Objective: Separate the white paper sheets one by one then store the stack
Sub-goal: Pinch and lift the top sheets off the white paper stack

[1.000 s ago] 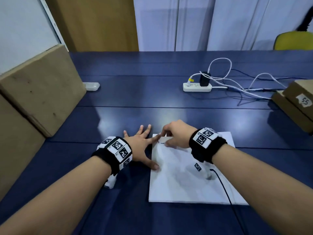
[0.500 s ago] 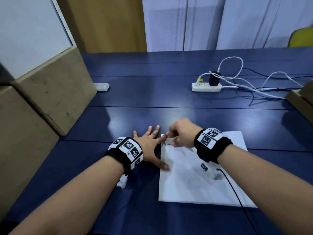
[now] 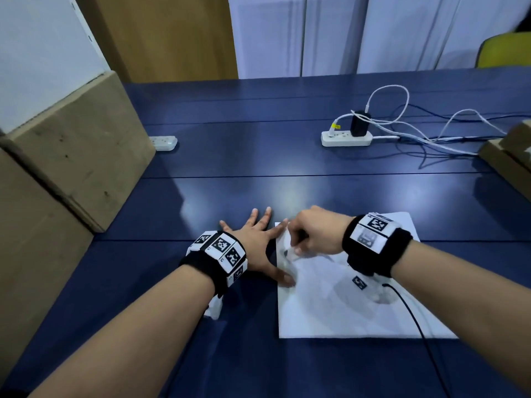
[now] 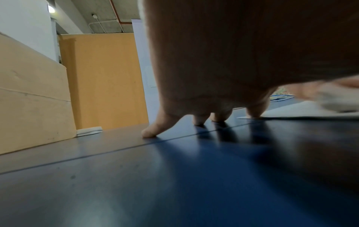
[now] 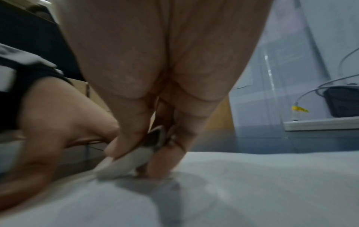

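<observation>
A stack of white paper sheets (image 3: 339,311) lies on the blue table (image 3: 258,168) in front of me. My left hand (image 3: 258,239) lies flat and spread beside the stack's left edge, its index fingertip and thumb on the paper, as the left wrist view shows at the paper stack (image 4: 291,110). My right hand (image 3: 313,237) is over the far left corner, thumb and fingers pinching the top sheet's corner (image 5: 134,159), which is lifted and curled off the stack (image 5: 252,184).
Cardboard boxes (image 3: 71,156) stand along the left side. A white power strip (image 3: 346,137) with a black charger and cables sits at the back right; a small white device (image 3: 163,142) at the back left. Another cardboard box (image 3: 511,156) is at the right edge.
The right hand has drawn the pinched corner of the top sheet up and toward me, so it now curls off the stack. The left hand stays flat in place.
</observation>
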